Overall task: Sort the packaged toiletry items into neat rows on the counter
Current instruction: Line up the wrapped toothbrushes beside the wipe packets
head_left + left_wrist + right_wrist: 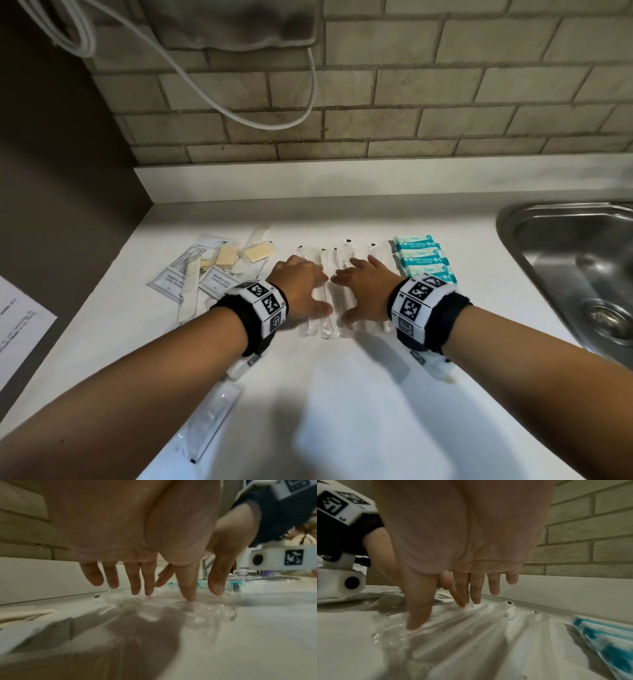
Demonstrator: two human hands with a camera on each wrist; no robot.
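Clear-wrapped sticks (330, 291) lie side by side mid-frame on the white counter (359, 394). Left hand (299, 282) and right hand (364, 286) hover palm-down, fingers straight and spread, fingertips (416, 623) pressing the wrappers, gripping nothing. Teal packets (424, 260) stack right.

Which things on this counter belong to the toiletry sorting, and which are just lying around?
Part of the job:
- clear-wrapped long packets, under the left hand and right hand
- teal wipe packs
- soap bars
- shampoo sachets
- stray clear packet near the front edge

Just lying about:
- sink
- white cable
- printed paper
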